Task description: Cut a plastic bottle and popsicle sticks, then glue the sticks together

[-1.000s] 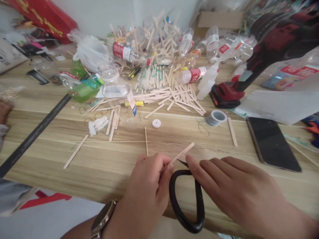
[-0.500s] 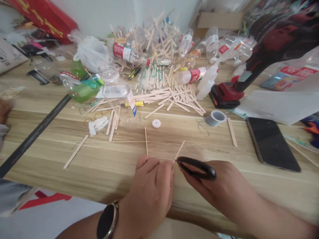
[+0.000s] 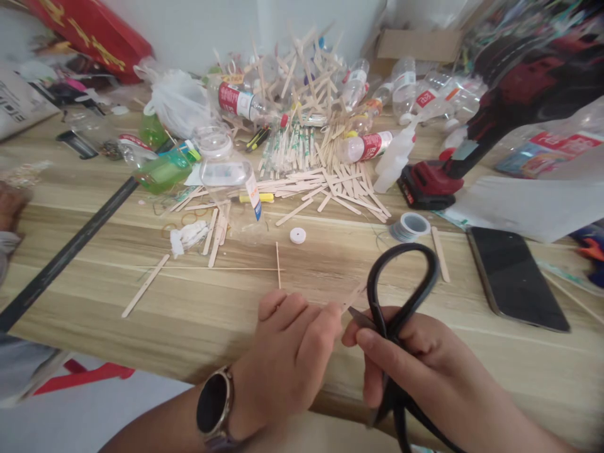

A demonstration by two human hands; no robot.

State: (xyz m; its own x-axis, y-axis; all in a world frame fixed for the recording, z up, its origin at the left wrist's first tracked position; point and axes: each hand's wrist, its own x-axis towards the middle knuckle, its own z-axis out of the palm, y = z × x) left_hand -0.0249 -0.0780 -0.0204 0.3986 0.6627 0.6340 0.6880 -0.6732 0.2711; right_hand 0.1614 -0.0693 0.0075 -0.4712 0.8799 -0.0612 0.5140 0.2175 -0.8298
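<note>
My left hand point(image 3: 287, 352), wearing a round watch point(image 3: 212, 402), is closed on a wooden craft stick point(image 3: 353, 298) near the table's front edge. The stick's end pokes out to the right past my fingers. In my right hand point(image 3: 415, 352) are black-handled scissors point(image 3: 431, 277), gripped near the pivot and spread, with one loop up and the other handle low. One blade tip point(image 3: 359, 316) points at the stick, close to it; contact is unclear. Beyond my left knuckles a thin stick point(image 3: 278, 264) stands out, crossing a long thin skewer point(image 3: 212, 269). My fingers hide its lower end.
Loose craft sticks point(image 3: 302, 185) and plastic bottles point(image 3: 236, 100) crowd the back. A phone point(image 3: 519, 277), a tape roll point(image 3: 410, 226) and a red-black power tool point(image 3: 434, 182) are at right. A white disc point(image 3: 297, 235) lies mid-table. Another person's hand point(image 3: 12, 204) shows at the left edge.
The scissors have swung from a low, edge-on pose to an upright, spread one showing a loop and blade. The stick in my left hand has turned its flat face up and tilted rightward.
</note>
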